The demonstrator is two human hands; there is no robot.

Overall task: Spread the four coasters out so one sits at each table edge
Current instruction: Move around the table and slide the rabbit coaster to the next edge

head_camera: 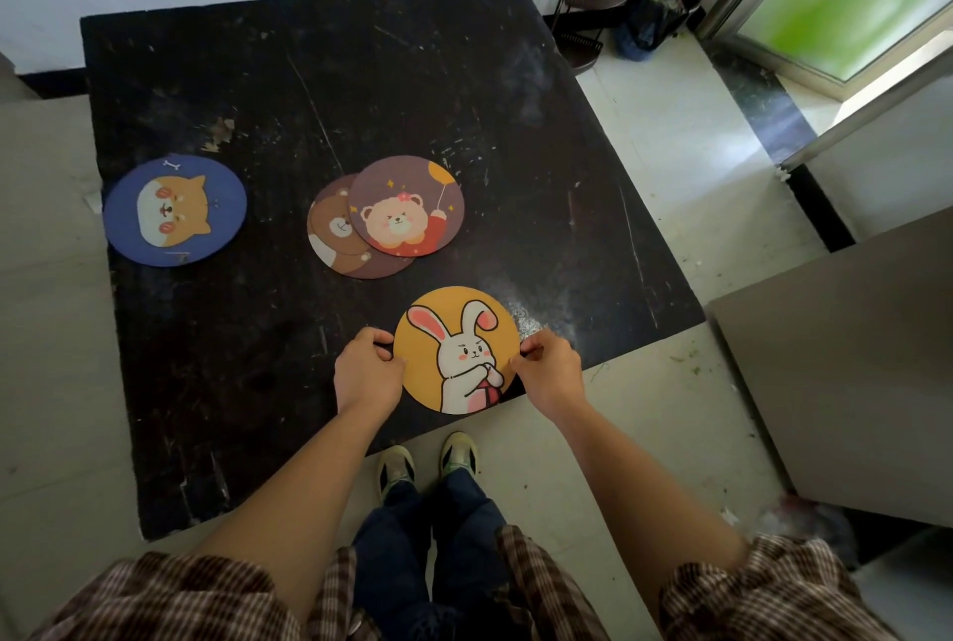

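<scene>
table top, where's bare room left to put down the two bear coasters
The far strip of the table along the wall is bare, as is the right side past the pink bear coaster. The left edge holds the dog coaster; the near edge has the rabbit coaster and both hands.

I have both bare forearms reaching forward from rolled brown-checked sleeves, converging toward twelve o'clock. My left hand (367, 367) is curled, thumb and fingertips pinched together at its three o'clock side. My right hand (549, 366) mirrors it, fingers pinched at its nine o'clock side. The wrists are level, knuckles up, and the hands stay well apart.
</scene>
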